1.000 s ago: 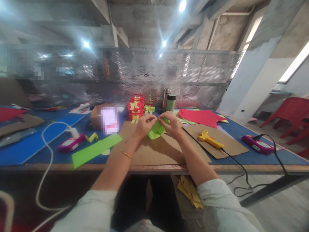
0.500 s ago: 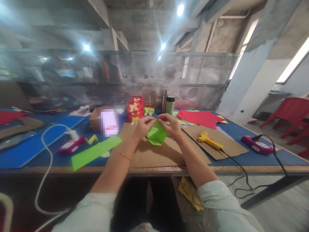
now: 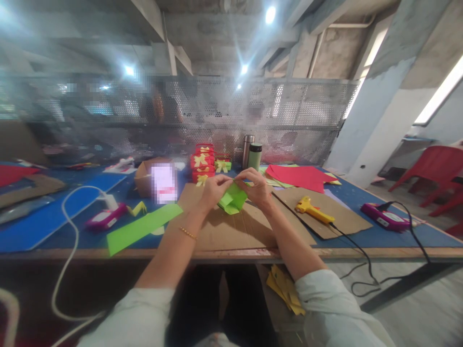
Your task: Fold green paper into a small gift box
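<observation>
A folded piece of bright green paper [image 3: 233, 198] is held up over a brown cardboard sheet [image 3: 235, 231]. My left hand [image 3: 214, 190] pinches its upper left edge between thumb and fingers. On the upper right, my right hand [image 3: 256, 187] grips the same paper, also in a pinch. The exact fingertip contact is small and partly hidden. Beyond my hands stand stacked red boxes with yellow bows [image 3: 203, 161] and a small green box with a bow [image 3: 222, 166]. A flat green paper strip [image 3: 144, 229] lies left of my left forearm.
To the right, a yellow glue gun [image 3: 314, 210] rests on cardboard, its cord trailing off the edge. Purple power strips [image 3: 386, 217] sit at either side. Red paper [image 3: 300, 177] and a green flask [image 3: 255, 157] are at the back. A cardboard box [image 3: 144, 178] stands left.
The green paper has tilted and shifted slightly upward, showing more of its folded faces. My right hand has moved a little, its fingers lifted higher. The left hand stays nearly in place.
</observation>
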Available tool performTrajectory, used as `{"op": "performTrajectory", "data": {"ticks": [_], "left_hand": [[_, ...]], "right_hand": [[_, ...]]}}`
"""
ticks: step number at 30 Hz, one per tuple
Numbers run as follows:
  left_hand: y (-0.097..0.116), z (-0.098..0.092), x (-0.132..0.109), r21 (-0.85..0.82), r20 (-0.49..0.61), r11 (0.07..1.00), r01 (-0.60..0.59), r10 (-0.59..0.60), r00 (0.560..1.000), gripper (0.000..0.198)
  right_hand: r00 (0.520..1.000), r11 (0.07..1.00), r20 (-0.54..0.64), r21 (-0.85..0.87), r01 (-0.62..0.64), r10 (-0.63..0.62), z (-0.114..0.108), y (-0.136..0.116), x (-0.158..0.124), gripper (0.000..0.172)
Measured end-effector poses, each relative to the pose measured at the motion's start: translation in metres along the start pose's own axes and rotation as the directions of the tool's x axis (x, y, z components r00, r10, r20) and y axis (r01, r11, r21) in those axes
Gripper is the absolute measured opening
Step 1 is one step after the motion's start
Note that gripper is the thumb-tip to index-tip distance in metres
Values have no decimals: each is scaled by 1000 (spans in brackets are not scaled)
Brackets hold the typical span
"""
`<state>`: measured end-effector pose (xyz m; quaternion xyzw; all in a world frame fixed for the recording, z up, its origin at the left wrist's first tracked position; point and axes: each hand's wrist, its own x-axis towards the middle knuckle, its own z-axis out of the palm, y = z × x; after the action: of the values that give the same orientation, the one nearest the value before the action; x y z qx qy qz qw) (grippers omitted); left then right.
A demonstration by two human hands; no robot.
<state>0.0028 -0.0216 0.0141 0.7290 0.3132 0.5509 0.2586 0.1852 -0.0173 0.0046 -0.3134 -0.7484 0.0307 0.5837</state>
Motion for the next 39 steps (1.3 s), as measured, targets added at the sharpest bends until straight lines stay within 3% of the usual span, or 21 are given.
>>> {"op": "performTrajectory", "data": {"ticks": [5,15,26,31,39], "left_hand": [[1,0,0,-1,0,1000,12,-12,1000,33],[-4,0,3,0,-19,1000,25,-25,999,35],[2,0,-1,55,8,996,-63,62,998,19],[-4,0,2,55,40,995,-84,82,996,20],[-7,0,5,25,24,998,-58,57,998,28]], "right_hand": [[998,998,-25,-7,61,-61,-2,1,0,14],[999,999,-17,-16,48,-48,-3,1,1,12],[999,995,42,94,-19,15,-1,6,0,34],[996,988,74,144,-63,53,0,8,-1,36],[995,995,97,96,-20,11,-1,11,-1,29]]}}
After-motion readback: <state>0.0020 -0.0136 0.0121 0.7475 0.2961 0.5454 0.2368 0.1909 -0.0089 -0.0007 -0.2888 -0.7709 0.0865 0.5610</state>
